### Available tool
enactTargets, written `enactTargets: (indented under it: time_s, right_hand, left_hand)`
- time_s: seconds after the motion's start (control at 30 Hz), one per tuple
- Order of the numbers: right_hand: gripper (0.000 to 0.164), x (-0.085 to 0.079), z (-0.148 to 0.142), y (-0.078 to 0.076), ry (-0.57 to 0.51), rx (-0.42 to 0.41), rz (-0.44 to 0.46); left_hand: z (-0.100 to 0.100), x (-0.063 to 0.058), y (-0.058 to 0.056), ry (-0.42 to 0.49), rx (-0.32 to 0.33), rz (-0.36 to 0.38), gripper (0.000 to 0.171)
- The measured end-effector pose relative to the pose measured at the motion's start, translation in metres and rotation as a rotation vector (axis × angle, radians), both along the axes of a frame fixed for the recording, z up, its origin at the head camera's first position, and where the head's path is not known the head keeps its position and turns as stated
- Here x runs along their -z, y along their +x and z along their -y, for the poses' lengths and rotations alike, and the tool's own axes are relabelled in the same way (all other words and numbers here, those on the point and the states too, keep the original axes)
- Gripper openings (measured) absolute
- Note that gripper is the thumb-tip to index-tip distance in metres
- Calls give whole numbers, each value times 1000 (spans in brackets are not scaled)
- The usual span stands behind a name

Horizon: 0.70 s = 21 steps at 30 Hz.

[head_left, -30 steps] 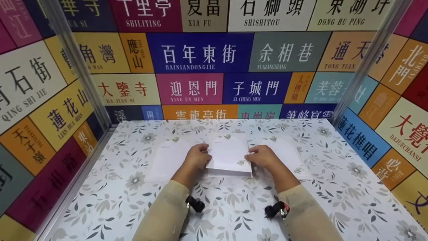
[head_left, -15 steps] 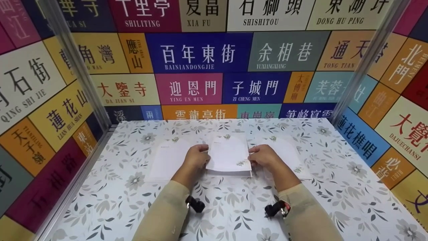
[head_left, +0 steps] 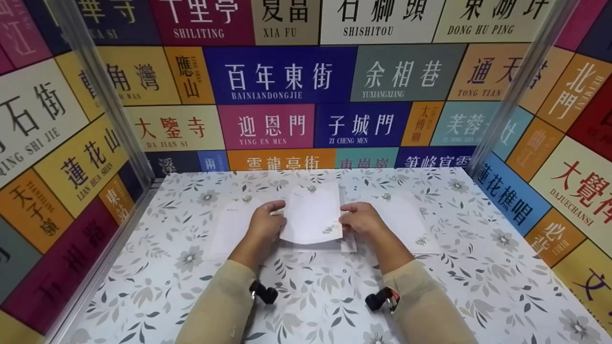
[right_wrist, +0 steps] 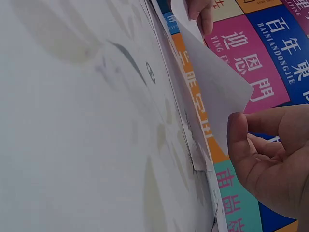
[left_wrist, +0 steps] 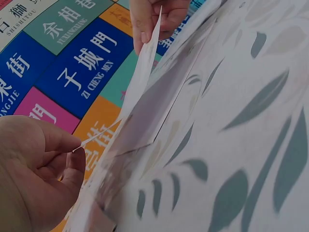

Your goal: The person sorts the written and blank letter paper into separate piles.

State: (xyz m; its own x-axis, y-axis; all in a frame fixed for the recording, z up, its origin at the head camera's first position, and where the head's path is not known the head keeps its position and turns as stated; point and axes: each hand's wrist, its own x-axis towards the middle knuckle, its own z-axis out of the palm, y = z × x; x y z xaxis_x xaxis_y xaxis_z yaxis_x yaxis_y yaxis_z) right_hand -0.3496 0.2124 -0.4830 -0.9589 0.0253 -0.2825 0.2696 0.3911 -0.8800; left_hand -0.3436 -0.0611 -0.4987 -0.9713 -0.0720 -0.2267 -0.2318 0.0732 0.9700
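Pinched by left hand (head_left: 267, 223) and right hand (head_left: 363, 220), a floral-printed sheet (head_left: 313, 215) has been lifted free, exposing paper (left_wrist: 149, 115) beneath.

Between the 2 forearms (head_left: 220, 298) there is broad room across the near bench (head_left: 313, 301), narrowed by 2 black wrist devices (head_left: 265, 292). Farther in, a lifted sheet (head_left: 311, 215) spans from left hand (head_left: 267, 222) to right hand (head_left: 362, 219) and bars the middle; both wrist views show a gap beneath it, above the lower paper (head_left: 350, 245). The left sheet (head_left: 232, 227) and right sheet (head_left: 406, 222) lie flat, leaving height to pass over their uncovered parts. Behind, a strip of bench ends at the back wall (head_left: 282, 81); side walls (head_left: 71, 243) and 2 metal posts (head_left: 113, 95) block the flanks.
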Motion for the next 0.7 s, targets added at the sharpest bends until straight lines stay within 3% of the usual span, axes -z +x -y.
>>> enactTargets:
  time_s: [0.27, 0.4, 0.53, 0.7]
  right_hand:
    - [49, 3, 35, 1, -92, 21, -28]
    - [48, 5, 58, 1, -114, 5, -48]
    - [47, 8, 80, -1, -146, -8, -67]
    - [47, 10, 106, -1, -211, -34, -77]
  left_hand:
    - [35, -3, 2, -23, -22, 20, 54]
    - [57, 2, 5, -6, -39, -19, 55]
    - [80, 5, 9, -64, -51, -94, 58]
    - [108, 4, 15, -156, -50, -109, 60]
